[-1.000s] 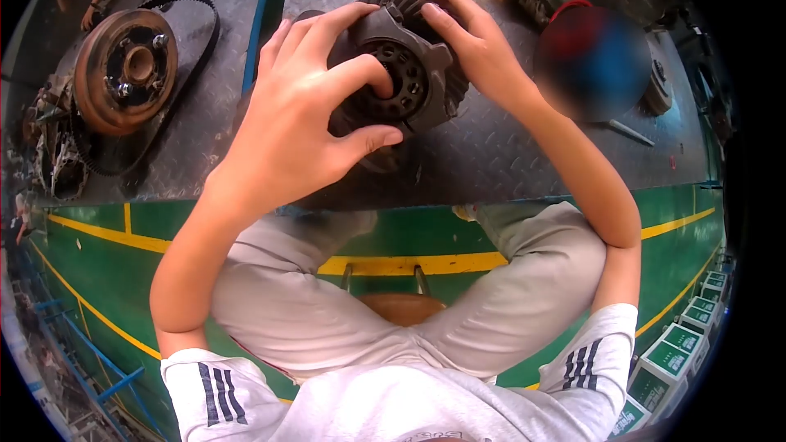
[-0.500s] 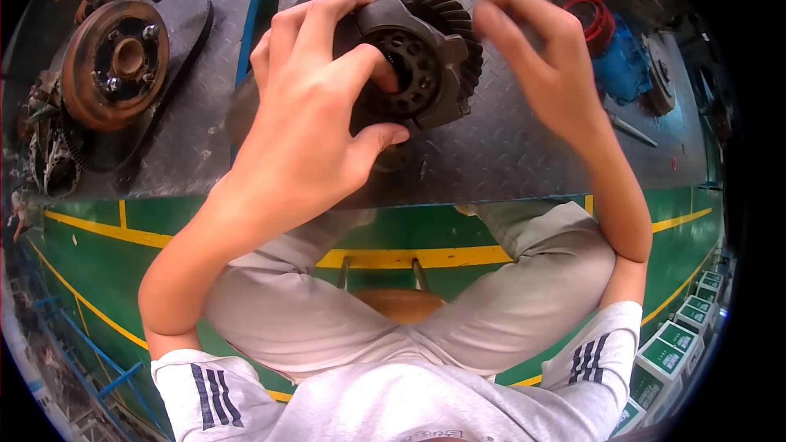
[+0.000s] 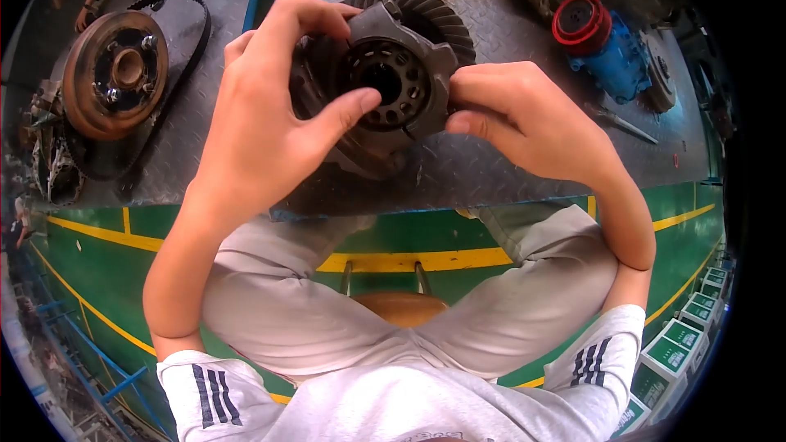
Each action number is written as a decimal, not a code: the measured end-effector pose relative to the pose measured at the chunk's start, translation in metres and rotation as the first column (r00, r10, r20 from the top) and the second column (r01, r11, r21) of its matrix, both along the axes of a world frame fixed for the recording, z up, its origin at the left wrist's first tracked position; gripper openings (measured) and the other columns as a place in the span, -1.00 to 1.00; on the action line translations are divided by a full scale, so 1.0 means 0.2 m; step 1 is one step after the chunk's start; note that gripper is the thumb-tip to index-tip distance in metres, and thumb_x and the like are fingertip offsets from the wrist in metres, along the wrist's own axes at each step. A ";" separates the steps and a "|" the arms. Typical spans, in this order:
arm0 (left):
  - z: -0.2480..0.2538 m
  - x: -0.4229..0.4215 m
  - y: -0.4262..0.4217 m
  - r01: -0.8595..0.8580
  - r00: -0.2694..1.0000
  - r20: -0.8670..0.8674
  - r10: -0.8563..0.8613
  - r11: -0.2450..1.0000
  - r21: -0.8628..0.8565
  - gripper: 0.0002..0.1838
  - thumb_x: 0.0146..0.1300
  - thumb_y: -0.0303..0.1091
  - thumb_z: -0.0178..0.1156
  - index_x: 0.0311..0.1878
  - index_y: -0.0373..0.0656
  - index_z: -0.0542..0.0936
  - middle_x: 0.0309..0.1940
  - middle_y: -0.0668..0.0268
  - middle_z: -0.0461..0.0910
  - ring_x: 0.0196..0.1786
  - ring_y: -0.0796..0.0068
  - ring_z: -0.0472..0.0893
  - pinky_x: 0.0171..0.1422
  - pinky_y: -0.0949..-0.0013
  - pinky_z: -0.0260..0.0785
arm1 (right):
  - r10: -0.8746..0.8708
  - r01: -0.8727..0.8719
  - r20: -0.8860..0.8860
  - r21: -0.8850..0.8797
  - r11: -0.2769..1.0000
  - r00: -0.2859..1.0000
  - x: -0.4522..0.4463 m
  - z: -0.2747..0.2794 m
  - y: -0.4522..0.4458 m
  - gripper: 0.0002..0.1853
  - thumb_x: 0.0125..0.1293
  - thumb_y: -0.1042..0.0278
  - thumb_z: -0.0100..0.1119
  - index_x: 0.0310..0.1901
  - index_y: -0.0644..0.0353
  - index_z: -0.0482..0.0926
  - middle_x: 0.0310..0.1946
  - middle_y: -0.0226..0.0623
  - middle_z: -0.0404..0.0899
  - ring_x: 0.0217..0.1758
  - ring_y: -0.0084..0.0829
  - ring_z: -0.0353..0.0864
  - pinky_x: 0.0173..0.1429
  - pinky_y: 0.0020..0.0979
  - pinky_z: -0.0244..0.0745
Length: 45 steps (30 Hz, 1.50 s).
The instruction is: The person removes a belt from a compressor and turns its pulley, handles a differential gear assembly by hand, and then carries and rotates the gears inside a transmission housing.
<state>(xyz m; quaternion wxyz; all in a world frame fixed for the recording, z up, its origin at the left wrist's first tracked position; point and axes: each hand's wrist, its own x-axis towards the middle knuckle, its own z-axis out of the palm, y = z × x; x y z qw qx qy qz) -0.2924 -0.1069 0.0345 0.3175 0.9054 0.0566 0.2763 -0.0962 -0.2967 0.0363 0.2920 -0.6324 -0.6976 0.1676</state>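
A dark metal gear assembly [image 3: 426,57] with a toothed ring gear and a holed round face rests on the steel-topped bench in front of me. My left hand [image 3: 274,98] grips its left side, fingers curled over the top edge and thumb at the round face near the centre hole. At the right edge of the assembly, my right hand [image 3: 524,115] is closed, with thumb and fingertips pinched against the metal rim. The fingertips of both hands are partly hidden.
A rusty brake drum [image 3: 123,74] and a black toothed belt [image 3: 196,57] lie at the left. On the right are a blue part with a red ring [image 3: 602,49] and a pointed metal tool [image 3: 626,124]. Another person's hand [image 3: 86,16] shows at upper left.
My right hand left the ring gear's top, swung right, and came back lower onto the right edge. My left index finger came out of the centre hole. The assembly has turned somewhat.
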 end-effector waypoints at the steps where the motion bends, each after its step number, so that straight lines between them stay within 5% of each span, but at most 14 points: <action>1: -0.01 0.01 0.01 -0.002 1.000 0.017 0.002 1.000 -0.002 -0.57 0.22 -0.42 0.47 0.12 -0.25 0.56 0.17 0.21 0.68 0.22 0.33 0.63 0.44 0.29 0.38 | 0.017 -0.018 0.024 0.029 0.999 1.000 0.00 0.00 0.00 -0.78 0.36 0.34 0.34 -0.17 0.35 0.60 -0.34 0.05 0.56 -0.21 0.21 0.54 -0.15 -0.02 0.47; 10: 0.06 0.14 0.12 0.136 0.989 -0.055 -0.134 0.990 0.040 -0.68 0.57 -0.32 0.17 0.22 -0.30 0.65 0.07 0.22 0.70 0.13 0.43 0.64 0.34 0.38 0.43 | -0.026 0.017 0.140 0.071 0.997 0.990 0.00 0.00 -0.01 -0.81 0.28 0.37 0.40 -0.29 0.30 0.60 -0.36 -0.08 0.60 -0.24 0.11 0.60 -0.20 -0.02 0.48; 12: 0.09 0.21 0.13 0.184 0.958 -0.148 -0.244 0.924 -0.335 -0.69 0.60 -0.25 0.15 0.11 -0.32 0.69 -0.10 0.28 0.73 0.01 0.53 0.65 0.26 0.41 0.46 | -0.039 0.029 0.170 0.059 0.998 0.985 0.00 0.01 -0.01 -0.79 0.29 0.32 0.39 -0.29 0.28 0.61 -0.37 -0.08 0.60 -0.24 0.10 0.61 -0.21 -0.02 0.48; 16: 0.08 0.27 0.10 0.097 0.978 -0.156 -0.137 0.966 -0.241 -0.70 0.56 -0.25 0.17 -0.16 -0.34 0.68 -0.27 0.34 0.70 -0.12 0.60 0.62 0.12 0.48 0.46 | -0.046 0.040 0.258 0.030 0.999 0.965 0.05 0.04 -0.03 -0.71 0.35 0.15 0.37 -0.28 0.24 0.64 -0.42 -0.05 0.60 -0.28 0.09 0.61 -0.26 -0.05 0.46; 18: 0.06 0.25 0.05 0.064 0.986 -0.132 -0.103 0.960 -0.272 -0.72 0.52 -0.28 0.19 -0.19 -0.34 0.66 -0.27 0.32 0.68 -0.15 0.60 0.59 0.07 0.50 0.41 | -0.156 0.160 0.084 -0.052 0.986 0.984 0.11 0.09 -0.04 -0.67 0.39 0.07 0.34 -0.26 0.22 0.65 -0.45 -0.05 0.60 -0.34 0.07 0.57 -0.28 -0.09 0.44; 21: 0.05 0.21 -0.02 0.018 0.999 -0.032 -0.021 0.995 -0.101 -0.76 0.48 -0.33 0.21 -0.21 -0.35 0.66 -0.33 0.31 0.57 -0.22 0.57 0.51 -0.04 0.51 0.31 | -0.370 0.366 -0.002 0.143 0.919 0.929 0.15 0.02 -0.04 -0.70 0.41 0.18 0.35 -0.06 0.27 0.64 -0.33 -0.04 0.64 -0.33 -0.04 0.59 -0.18 -0.13 0.49; 22: 0.05 0.20 -0.05 0.001 1.000 0.003 0.000 0.997 -0.072 -0.84 0.37 -0.39 0.30 -0.21 -0.32 0.71 -0.38 0.19 0.62 -0.28 0.30 0.61 -0.11 0.35 0.43 | -0.378 0.374 -0.013 0.183 0.909 0.926 0.16 0.00 -0.03 -0.68 0.42 0.19 0.35 0.00 0.27 0.63 -0.25 -0.05 0.66 -0.24 -0.04 0.63 -0.11 -0.13 0.52; 23: 0.05 0.17 -0.08 0.000 1.000 0.007 0.000 0.999 -0.048 -0.87 0.35 -0.41 0.31 -0.22 -0.31 0.70 -0.39 0.19 0.61 -0.28 0.29 0.59 -0.12 0.34 0.42 | -0.384 0.381 -0.022 0.184 0.906 0.923 0.17 -0.03 -0.03 -0.68 0.42 0.19 0.35 0.00 0.27 0.63 -0.25 -0.05 0.66 -0.24 -0.04 0.63 -0.11 -0.13 0.52; 28: 0.02 0.07 -0.18 0.005 0.994 0.104 -0.020 0.991 0.135 -0.94 0.19 -0.51 0.36 -0.28 -0.26 0.71 -0.40 0.23 0.59 -0.31 0.25 0.52 -0.19 0.31 0.39 | -0.226 0.234 -0.060 0.227 0.945 0.972 0.14 -0.13 -0.01 -0.59 0.43 0.20 0.33 0.20 0.22 0.57 0.06 -0.04 0.61 0.16 0.04 0.60 0.25 -0.11 0.51; 30: 0.01 0.05 -0.20 -0.004 0.993 0.115 -0.017 0.985 0.173 -0.91 0.14 -0.52 0.38 -0.27 -0.25 0.73 -0.41 0.22 0.59 -0.32 0.25 0.52 -0.21 0.32 0.38 | -0.218 0.223 -0.050 0.192 0.956 0.975 0.13 -0.12 -0.02 -0.50 0.36 0.38 0.39 0.31 0.21 0.53 0.08 -0.12 0.59 0.07 -0.19 0.64 0.20 -0.28 0.55; 32: 0.01 0.03 -0.22 -0.017 0.993 0.115 -0.010 0.973 0.231 -0.89 0.11 -0.53 0.38 -0.26 -0.25 0.74 -0.42 0.22 0.59 -0.35 0.25 0.51 -0.24 0.32 0.38 | -0.183 0.203 -0.101 0.255 0.945 0.978 0.11 -0.13 -0.02 -0.51 0.40 0.19 0.36 0.29 0.20 0.55 0.13 -0.05 0.59 0.21 0.02 0.58 0.29 -0.12 0.51; 38: 0.00 -0.08 -0.27 0.074 0.992 0.075 -0.104 0.943 0.324 -0.82 0.14 -0.38 0.43 -0.20 -0.20 0.76 -0.39 0.25 0.65 -0.38 0.29 0.51 -0.27 0.30 0.35 | -0.094 0.107 -0.052 0.422 0.900 0.994 0.08 -0.17 0.00 -0.45 0.38 0.16 0.37 0.31 0.23 0.55 0.23 -0.07 0.59 0.26 0.01 0.57 0.35 -0.11 0.49; 39: -0.01 -0.12 -0.28 0.088 0.992 0.055 -0.116 0.927 0.364 -0.80 0.13 -0.37 0.43 -0.17 -0.20 0.76 -0.37 0.27 0.66 -0.38 0.30 0.51 -0.27 0.32 0.35 | -0.004 0.026 -0.074 0.290 0.957 0.997 0.08 -0.14 -0.02 -0.36 0.38 0.24 0.38 0.45 0.18 0.47 0.39 -0.04 0.51 0.44 0.01 0.49 0.48 -0.13 0.40; 45: -0.03 -0.13 -0.27 0.075 0.993 0.056 -0.109 0.904 0.421 -0.76 0.16 -0.39 0.40 -0.10 -0.20 0.76 -0.28 0.31 0.71 -0.35 0.33 0.51 -0.25 0.35 0.34 | -0.025 0.053 -0.084 0.351 0.935 0.996 0.04 -0.21 -0.02 -0.33 0.34 0.25 0.40 0.46 0.22 0.46 0.41 -0.02 0.51 0.44 0.05 0.51 0.49 -0.12 0.40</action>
